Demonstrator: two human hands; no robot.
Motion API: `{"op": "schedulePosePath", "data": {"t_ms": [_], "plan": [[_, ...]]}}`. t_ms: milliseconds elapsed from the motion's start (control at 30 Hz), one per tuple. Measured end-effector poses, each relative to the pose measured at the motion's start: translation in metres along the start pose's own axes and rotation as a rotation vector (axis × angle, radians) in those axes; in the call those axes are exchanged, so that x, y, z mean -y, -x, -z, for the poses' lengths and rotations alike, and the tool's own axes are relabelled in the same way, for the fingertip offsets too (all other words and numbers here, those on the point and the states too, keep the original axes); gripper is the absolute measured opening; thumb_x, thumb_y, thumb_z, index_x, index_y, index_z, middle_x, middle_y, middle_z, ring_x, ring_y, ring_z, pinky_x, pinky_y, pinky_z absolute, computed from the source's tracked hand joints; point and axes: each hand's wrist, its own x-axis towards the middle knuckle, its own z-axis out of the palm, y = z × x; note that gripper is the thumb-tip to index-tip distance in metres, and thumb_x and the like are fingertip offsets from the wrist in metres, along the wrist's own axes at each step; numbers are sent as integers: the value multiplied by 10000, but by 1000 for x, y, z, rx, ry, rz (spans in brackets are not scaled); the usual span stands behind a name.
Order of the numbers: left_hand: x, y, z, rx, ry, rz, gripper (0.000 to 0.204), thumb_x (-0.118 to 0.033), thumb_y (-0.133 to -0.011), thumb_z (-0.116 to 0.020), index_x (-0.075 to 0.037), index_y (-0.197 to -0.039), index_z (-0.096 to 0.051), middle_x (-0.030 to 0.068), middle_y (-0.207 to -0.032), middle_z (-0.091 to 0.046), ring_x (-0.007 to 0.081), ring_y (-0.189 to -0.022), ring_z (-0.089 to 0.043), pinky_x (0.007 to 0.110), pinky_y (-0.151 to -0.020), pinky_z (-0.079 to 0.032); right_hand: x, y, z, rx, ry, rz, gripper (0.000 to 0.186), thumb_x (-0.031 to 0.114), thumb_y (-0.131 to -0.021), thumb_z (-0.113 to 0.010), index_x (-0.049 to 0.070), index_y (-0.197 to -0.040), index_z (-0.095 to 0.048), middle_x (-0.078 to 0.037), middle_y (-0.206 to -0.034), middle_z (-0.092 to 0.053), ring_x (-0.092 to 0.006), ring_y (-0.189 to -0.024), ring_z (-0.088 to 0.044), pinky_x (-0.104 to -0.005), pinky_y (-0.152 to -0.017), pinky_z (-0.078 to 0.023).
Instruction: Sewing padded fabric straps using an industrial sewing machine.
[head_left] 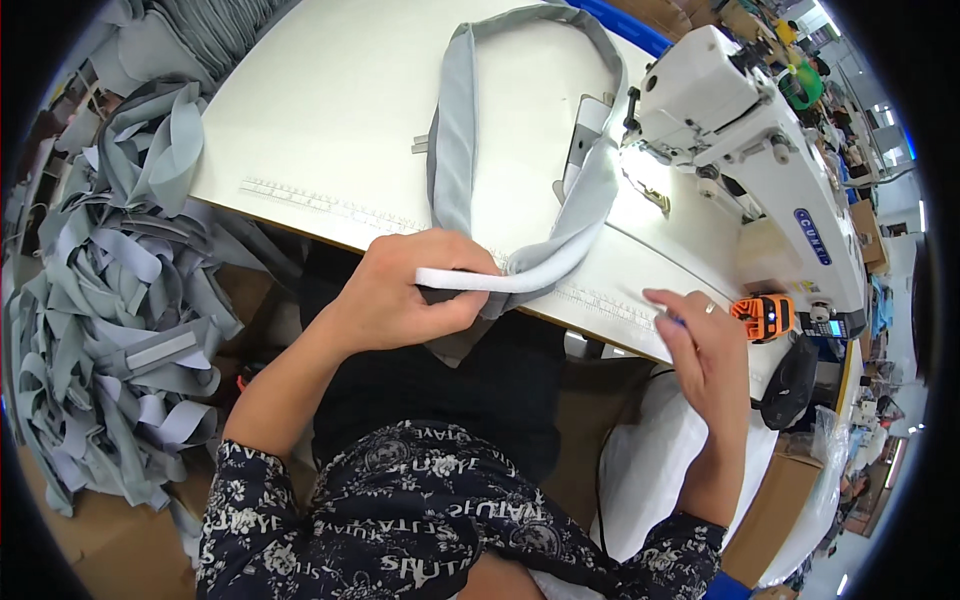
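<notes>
My left hand (390, 290) is closed at the table's front edge, pinching a white band (470, 280) against the lower end of a long grey fabric strip (455, 130). The strip loops away across the table and comes back past the needle area of a white sewing machine (700, 90). Part of it hangs below my left fingers. To the right, apart from the strip, my right hand (710, 345) is curled over the front edge. A small blue thing shows between its fingers; most of it is hidden.
A white sewing table (320, 110) carries a printed ruler (330, 205) along its front. Left of it lies a heap of grey fabric strips (130, 300), with stacked grey pieces (180, 40) behind. An orange-and-black device (763, 318) sits by the machine's base. White cloth (650, 470) hangs below right.
</notes>
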Motion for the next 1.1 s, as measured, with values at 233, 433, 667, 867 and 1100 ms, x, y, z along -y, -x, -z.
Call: {"op": "schedulePosePath", "data": {"t_ms": [233,433,667,867,1100], "plan": [[10,0,-3,-14,113,-110,182,-9,-728,-712,-38,-907,-722,76,-890,-717,217,-809,-682,304,-734,-535,26,-34,3,-40,450,238,434,362,-737,-749,102,-1080,-691,-31,-785,-552,-193,-660,-548,-330,-547,-429],[13,-3,-2,33,166,-199,196,-33,-745,-736,-54,-940,-731,82,-941,-723,230,-844,-684,340,-784,-524,31,-56,-6,60,460,361,370,293,-746,-757,83,-1040,-676,-34,-796,-553,-192,-699,-566,-328,-561,-456],[22,7,-4,50,137,-199,307,-34,-768,-714,-80,-1072,-721,67,-1024,-715,239,-934,-667,339,-816,-519,25,-62,-8,33,359,404,320,300,-775,-737,78,-997,-679,-26,-751,-558,-194,-675,-588,-329,-543,-461],[20,9,-2,79,58,-194,280,-30,-807,-692,-53,-1086,-713,78,-1033,-713,231,-921,-672,339,-820,-523,23,-56,-29,94,256,297,270,257,-755,-770,82,-955,-721,-53,-693,-586,-203,-619,-587,-333,-542,-452],[30,34,22,-638,865,-57,194,-73,-979,-517,68,-1051,-629,165,-835,-680,249,-752,-666,382,-728,-558,-23,-12,-48,-235,-134,-56,282,116,-833,-716,58,-1108,-695,-81,-790,-649,-144,-638,-548,-292,-593,-422]]}}
